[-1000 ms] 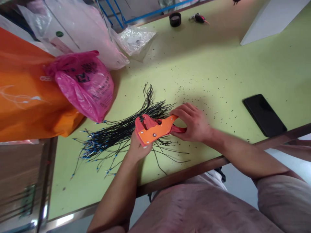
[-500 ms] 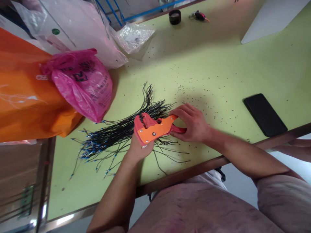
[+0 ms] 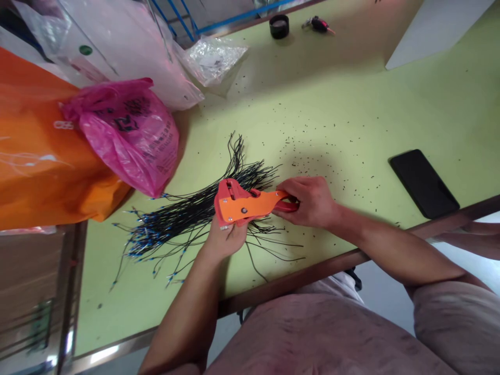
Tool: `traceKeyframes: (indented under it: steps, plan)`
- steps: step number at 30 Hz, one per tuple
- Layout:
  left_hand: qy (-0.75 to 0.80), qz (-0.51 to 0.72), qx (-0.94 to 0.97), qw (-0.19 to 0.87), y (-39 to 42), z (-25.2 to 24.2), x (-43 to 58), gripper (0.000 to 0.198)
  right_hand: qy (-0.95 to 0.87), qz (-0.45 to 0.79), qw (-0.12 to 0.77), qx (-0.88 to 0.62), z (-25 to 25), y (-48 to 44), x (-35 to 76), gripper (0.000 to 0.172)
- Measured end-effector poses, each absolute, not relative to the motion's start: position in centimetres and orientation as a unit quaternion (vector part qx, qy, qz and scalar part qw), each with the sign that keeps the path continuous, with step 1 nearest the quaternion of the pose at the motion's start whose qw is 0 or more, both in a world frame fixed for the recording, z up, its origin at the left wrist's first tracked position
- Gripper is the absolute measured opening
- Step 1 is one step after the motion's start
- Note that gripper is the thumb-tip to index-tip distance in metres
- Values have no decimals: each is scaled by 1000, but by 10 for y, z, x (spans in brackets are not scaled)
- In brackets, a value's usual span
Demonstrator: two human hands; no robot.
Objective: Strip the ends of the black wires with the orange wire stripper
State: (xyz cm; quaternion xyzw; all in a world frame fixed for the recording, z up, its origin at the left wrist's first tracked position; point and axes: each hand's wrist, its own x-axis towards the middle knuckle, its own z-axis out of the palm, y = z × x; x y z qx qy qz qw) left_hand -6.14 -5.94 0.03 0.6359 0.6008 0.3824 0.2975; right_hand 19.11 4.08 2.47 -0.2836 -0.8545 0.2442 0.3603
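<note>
An orange and red wire-stripping tool (image 3: 246, 204) is held above a pile of thin black wires with blue tips (image 3: 187, 219) on the green table (image 3: 351, 104). My right hand (image 3: 312, 200) is closed round the tool's red handles, squeezing them together. My left hand (image 3: 226, 237) sits under the tool's head with its fingers curled up behind it, where they pinch something I cannot make out among the wires.
A pink plastic bag (image 3: 128, 133) leans on an orange bag (image 3: 42, 156) at the left, with clear plastic bags (image 3: 136, 47) behind. A black phone (image 3: 424, 182) lies at the right near the edge. A black cap (image 3: 279, 25) and keys (image 3: 318, 23) sit far back. Small black scraps dot the table.
My right hand has squeezed the tool's handles closer together, and the tool has levelled out and risen a little. The left hand stays under its head.
</note>
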Motion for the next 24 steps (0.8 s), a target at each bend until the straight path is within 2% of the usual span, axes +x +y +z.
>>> traceKeyframes:
  steps: [6, 11, 15, 18, 21, 22, 24]
  plan:
    - [571, 378, 664, 300, -50, 45, -43, 46, -740, 391, 386, -387, 39, 50, 194, 65]
    - [501, 235, 751, 359, -52, 60, -32, 29, -646, 447, 444, -431, 45, 66, 196, 68]
    - [475, 151, 775, 388, -58, 62, -29, 26, -641, 450, 447, -433, 44, 68, 196, 69]
    - [440, 164, 748, 469, -57, 69, -33, 29, -666, 433, 434, -426, 43, 66, 196, 70]
    - [438, 245, 697, 513, -54, 71, -39, 30, -684, 428, 421, -414, 42, 64, 195, 72]
    - [472, 288, 680, 481, -52, 69, -41, 30, -686, 430, 419, -411, 42, 64, 195, 72]
    - [573, 350, 654, 348, -49, 61, -46, 30, -685, 433, 419, -410, 42, 64, 195, 73]
